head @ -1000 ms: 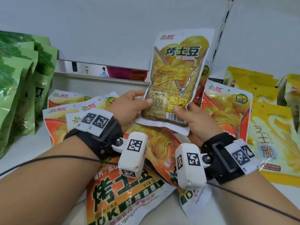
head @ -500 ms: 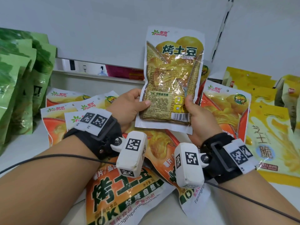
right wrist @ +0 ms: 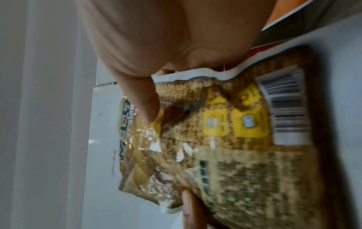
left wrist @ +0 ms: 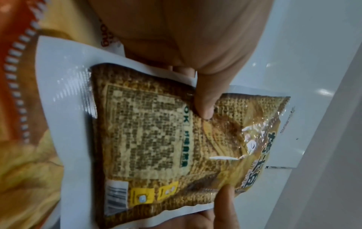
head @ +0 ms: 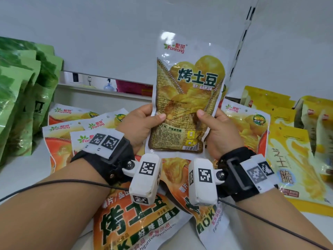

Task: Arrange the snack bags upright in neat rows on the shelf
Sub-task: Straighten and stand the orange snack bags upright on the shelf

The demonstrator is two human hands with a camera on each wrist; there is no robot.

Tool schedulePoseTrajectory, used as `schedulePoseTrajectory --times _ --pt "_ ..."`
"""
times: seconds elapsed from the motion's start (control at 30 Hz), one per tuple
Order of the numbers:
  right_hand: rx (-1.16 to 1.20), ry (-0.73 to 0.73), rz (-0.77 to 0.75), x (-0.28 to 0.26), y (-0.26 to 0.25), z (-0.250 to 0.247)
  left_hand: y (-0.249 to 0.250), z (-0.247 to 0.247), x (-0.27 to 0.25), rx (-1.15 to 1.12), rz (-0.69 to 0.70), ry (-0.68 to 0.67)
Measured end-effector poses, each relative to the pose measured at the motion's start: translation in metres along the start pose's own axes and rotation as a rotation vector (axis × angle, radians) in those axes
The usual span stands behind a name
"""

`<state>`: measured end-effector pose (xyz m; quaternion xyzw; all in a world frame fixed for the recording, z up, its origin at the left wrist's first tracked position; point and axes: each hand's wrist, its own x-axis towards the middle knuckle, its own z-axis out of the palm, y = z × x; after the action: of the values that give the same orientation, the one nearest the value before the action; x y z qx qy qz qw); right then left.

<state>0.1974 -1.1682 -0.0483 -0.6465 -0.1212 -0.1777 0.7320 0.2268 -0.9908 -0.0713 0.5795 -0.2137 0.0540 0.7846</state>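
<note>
A yellow-brown potato chip bag [head: 187, 98] stands upright in the air before the white back panel, held at both lower edges. My left hand [head: 144, 120] grips its left edge with the thumb across the front, and my right hand [head: 214, 123] grips the right edge the same way. The left wrist view shows the same bag [left wrist: 156, 139] with the left thumb pressed on its printed face. The right wrist view shows the bag [right wrist: 225, 139] blurred, with the right thumb on its edge. The fingers behind the bag are mostly hidden.
Several orange chip bags [head: 137, 224] lie flat and overlapping on the white shelf [head: 21, 170] under my wrists. Green bags [head: 19, 98] stand at the left. Yellow bags [head: 295, 156] lean at the right. A slotted upright [head: 241, 42] runs up the back panel.
Both hands have turned the held bag from a rightward tilt to nearly upright and shifted it slightly left. The right hand slid up from the bottom edge to the right side.
</note>
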Motion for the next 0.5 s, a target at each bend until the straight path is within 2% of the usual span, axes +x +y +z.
schedulePoseTrajectory --times 0.23,0.33,0.5 --pt "-0.071 0.097 -0.051 0.011 -0.025 0.013 0.002 -0.001 -0.001 0.026 0.019 0.002" --pt "0.018 0.061 -0.053 0.012 -0.033 0.018 0.002 -0.003 -0.001 0.056 0.008 0.003" --pt "0.052 0.134 -0.051 0.02 -0.052 0.026 0.005 -0.004 -0.001 0.136 -0.005 0.031"
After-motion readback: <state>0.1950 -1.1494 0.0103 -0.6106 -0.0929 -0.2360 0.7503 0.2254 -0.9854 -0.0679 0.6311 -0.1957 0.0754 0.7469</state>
